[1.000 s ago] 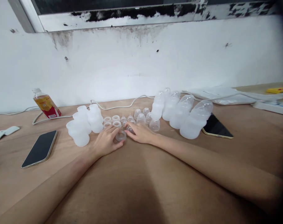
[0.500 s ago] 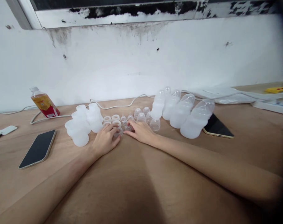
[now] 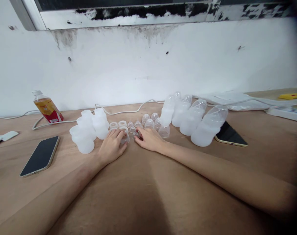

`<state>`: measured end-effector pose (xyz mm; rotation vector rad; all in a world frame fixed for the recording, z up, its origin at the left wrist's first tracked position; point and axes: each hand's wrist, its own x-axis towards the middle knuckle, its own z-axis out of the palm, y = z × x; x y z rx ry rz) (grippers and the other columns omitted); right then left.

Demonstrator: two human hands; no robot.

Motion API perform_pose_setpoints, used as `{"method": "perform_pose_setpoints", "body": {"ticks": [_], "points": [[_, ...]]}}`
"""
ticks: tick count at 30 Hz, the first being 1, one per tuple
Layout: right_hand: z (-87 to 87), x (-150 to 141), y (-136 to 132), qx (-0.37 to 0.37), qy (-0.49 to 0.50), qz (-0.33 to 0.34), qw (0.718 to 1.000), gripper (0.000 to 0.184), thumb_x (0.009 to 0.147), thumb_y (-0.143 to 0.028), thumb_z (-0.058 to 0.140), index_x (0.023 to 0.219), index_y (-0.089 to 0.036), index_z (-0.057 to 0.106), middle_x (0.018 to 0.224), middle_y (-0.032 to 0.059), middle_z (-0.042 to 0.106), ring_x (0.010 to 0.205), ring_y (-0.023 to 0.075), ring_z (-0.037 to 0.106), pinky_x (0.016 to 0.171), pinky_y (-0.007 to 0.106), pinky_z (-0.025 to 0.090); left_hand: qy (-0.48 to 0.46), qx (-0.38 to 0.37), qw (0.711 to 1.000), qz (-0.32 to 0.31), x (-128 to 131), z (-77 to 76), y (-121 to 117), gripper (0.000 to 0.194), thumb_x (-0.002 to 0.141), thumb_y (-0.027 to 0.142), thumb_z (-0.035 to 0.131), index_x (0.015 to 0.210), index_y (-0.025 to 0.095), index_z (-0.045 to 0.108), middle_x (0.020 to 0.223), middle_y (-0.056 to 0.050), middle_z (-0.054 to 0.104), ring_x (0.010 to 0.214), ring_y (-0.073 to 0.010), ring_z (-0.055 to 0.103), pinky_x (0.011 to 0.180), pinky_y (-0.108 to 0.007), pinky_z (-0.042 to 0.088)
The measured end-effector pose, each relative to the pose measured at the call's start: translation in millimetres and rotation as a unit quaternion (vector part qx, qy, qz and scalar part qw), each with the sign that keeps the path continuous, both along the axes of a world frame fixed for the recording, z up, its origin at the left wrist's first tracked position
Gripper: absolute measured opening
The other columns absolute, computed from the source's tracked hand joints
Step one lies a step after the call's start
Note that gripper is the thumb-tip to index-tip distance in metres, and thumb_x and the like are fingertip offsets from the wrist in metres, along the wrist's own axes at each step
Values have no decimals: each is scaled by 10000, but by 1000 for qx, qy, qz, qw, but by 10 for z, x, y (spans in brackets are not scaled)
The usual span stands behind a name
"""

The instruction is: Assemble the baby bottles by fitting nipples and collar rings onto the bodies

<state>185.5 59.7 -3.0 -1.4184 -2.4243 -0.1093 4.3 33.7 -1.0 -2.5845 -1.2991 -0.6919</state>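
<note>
My left hand (image 3: pixel 111 147) rests low over the collar rings (image 3: pixel 123 123), its fingers spread and curved down onto the front ones. A clear-looking ring (image 3: pixel 125 139) shows between its thumb and forefinger. Close by on the right, my right hand (image 3: pixel 150 139) lies at the small silicone teats (image 3: pixel 132 129), thumb and fingers apart around the front teat (image 3: pixel 135 135). Whether the fingertips touch that teat is hard to tell. Behind the right hand stand several clear dome caps (image 3: pixel 149 123). White bottle bodies (image 3: pixel 86 147) stand left of the left hand, without caps.
Capped bottles (image 3: pixel 203 132) stand in a row at the right, beside a dark phone (image 3: pixel 230 134). Another phone (image 3: pixel 40 156) lies at the left, near a drink bottle (image 3: pixel 48 109). A white cable (image 3: pixel 129 113) runs along the wall; a plastic bag (image 3: pixel 234 100) lies at the back right.
My right hand has drawn slightly right, and the front teat shows more between its thumb and fingers. My left hand stays over the rings. The whole view has shifted a little.
</note>
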Motion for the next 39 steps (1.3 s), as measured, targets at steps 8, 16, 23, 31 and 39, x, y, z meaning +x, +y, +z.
{"method": "perform_pose_setpoints", "body": {"ticks": [8,16,23,31,39], "points": [[-44,15,20,-4,7,20,1000,286,815,-375,353,991,-181,468,800,51,618,673,167,567,575,254,364,-1,-5,1000,9,5,3,7,177,778,216,436,947,168,454,948,-76,527,887,-210,485,775,-368,406],[450,96,-93,80,-31,-36,996,374,810,-407,368,1098,-171,410,876,95,583,736,227,562,572,306,393,-31,11,999,-12,-17,-31,27,254,745,215,469,991,170,423,1042,-88,490,964,-222,459,816,-377,399],[958,507,98,215,11,-221,951,420,791,-313,414,1145,-94,360,1174,245,336,800,276,525,558,372,401,-31,5,999,-17,-7,-21,1,245,740,173,448,984,171,428,1057,-93,473,980,-220,458,825,-377,403],[860,641,247,130,-37,-241,961,338,771,-232,444,1098,-144,452,1047,174,416,642,196,542,549,363,415,-35,-4,999,-17,-12,-20,10,253,742,166,440,994,160,424,1073,-99,463,1001,-215,453,852,-365,395],[1259,418,-256,262,89,-93,957,340,817,-350,407,1123,-203,425,1146,100,341,690,128,535,604,316,433,-117,98,988,-10,37,103,-108,346,770,218,461,1097,180,354,1147,-110,411,1083,-221,396,897,-380,351]]}}
